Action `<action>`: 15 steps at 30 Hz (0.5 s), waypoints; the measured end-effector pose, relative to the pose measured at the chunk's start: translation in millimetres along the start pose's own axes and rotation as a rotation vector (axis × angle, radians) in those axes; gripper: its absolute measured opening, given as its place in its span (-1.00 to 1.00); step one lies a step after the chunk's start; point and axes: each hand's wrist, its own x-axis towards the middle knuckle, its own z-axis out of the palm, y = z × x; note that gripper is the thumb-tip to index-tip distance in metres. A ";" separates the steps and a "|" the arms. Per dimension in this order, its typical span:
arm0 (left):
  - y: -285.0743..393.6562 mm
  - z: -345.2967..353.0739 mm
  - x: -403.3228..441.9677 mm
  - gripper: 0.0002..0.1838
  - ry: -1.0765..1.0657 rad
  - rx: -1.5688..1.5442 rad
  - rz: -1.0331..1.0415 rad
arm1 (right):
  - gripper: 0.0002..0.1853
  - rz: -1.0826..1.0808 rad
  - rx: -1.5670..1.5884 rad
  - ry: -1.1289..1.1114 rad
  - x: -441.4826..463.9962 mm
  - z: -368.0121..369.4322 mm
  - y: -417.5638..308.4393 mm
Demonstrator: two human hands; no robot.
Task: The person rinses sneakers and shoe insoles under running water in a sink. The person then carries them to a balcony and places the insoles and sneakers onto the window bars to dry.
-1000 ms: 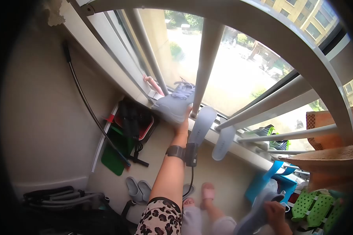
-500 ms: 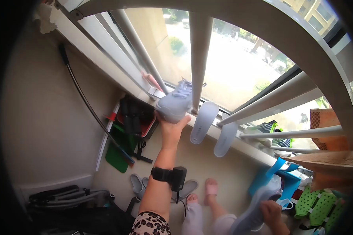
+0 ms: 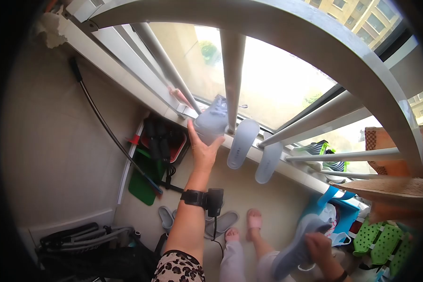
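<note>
A pale grey-blue lace-up sneaker (image 3: pixel 211 123) sits at the window ledge, tilted, its upper part between two white bars. My left hand (image 3: pixel 204 152) cups its toe end, thumb on the right and a finger along the left; the other fingers are hidden. Lower right, my right hand (image 3: pixel 318 248) is closed on a second grey-blue sneaker (image 3: pixel 291 251), sole facing partly left. Right of the first sneaker, a pale slipper (image 3: pixel 243 145) and another slipper (image 3: pixel 269 162) lean against the ledge between bars.
White window bars (image 3: pixel 231 75) and a curved rail cross in front. A blue bag (image 3: pixel 348 216), green perforated sandals (image 3: pixel 370 239) and brown cloth lie right. A green dustpan (image 3: pixel 142 188), a long-handled tool, grey slippers (image 3: pixel 223 224) and a folded black frame stand left and below.
The left sneaker sits slightly farther in behind the bar, and my left hand's fingers are more spread around its toe. The right-hand sneaker has shifted left and turned. The view tilted slightly.
</note>
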 end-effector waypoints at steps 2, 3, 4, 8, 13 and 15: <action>-4.2 -5.3 -14.5 0.14 -0.022 -0.226 -0.047 | -0.88 -0.029 0.001 0.012 0.4 0.2 -3.1; -5.4 -7.9 -20.7 0.11 -0.020 -0.197 -0.107 | -0.88 -0.026 -0.003 0.009 0.8 0.5 -4.3; -6.6 -10.9 -26.5 0.07 -0.016 -0.166 -0.166 | -0.88 -0.023 -0.006 0.006 2.0 0.8 -5.4; -1.5 -26.4 -56.9 -0.15 -0.101 -0.038 -0.442 | -0.89 0.016 0.025 0.021 13.5 2.8 -17.3; 39.8 -33.7 -165.2 -0.26 -0.742 -0.369 -1.154 | -0.87 0.082 0.107 0.062 29.4 8.0 -36.8; 57.1 -39.2 -209.4 -0.09 -1.007 -0.587 -1.298 | -0.86 0.140 0.232 0.097 29.8 14.5 -39.8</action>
